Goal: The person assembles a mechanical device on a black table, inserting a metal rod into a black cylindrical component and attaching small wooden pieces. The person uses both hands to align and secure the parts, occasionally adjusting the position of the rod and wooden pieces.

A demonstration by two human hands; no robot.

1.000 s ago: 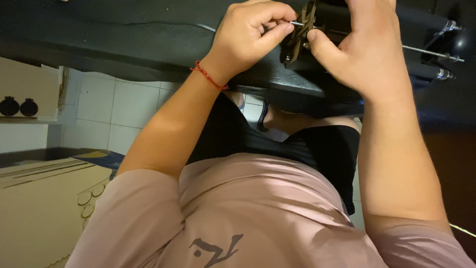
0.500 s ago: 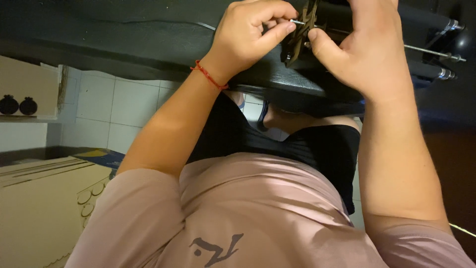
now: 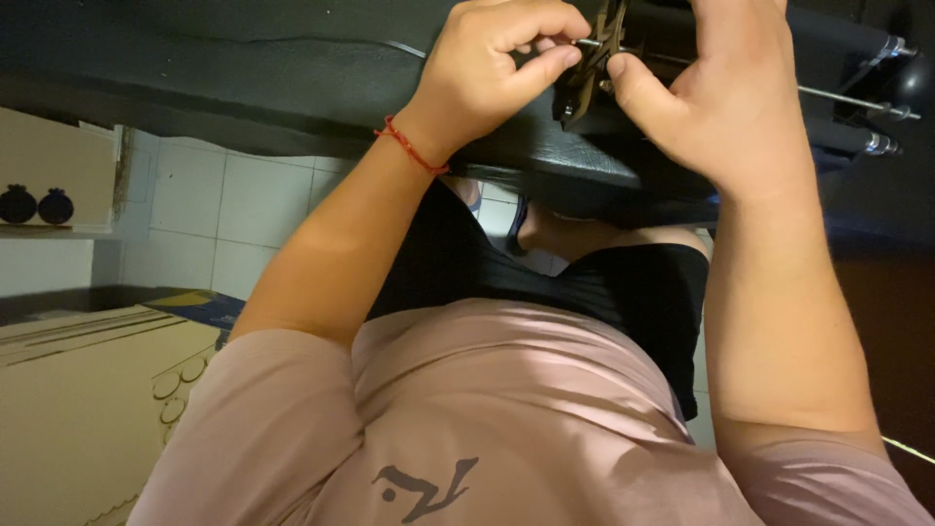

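Observation:
My left hand [image 3: 492, 73], with a red string bracelet on its wrist, is at the top of the head view, its thumb and fingers pinched on the end of a thin metal rod [image 3: 845, 98]. The rod passes through a small flat brown piece [image 3: 587, 73] standing on the black tabletop [image 3: 243, 68]. My right hand [image 3: 716, 102] is just right of the piece. Its thumb presses the piece's side, and its fingers curl behind it, cut off by the frame's top edge.
Silvery rod ends [image 3: 877, 144] and black parts lie at the far right of the tabletop. Below are my pink shirt, black shorts and a white tiled floor [image 3: 243, 209]. Pale wooden sheets with round cut-outs [image 3: 88, 390] are at the left. Two dark round objects [image 3: 34, 205] sit on a ledge.

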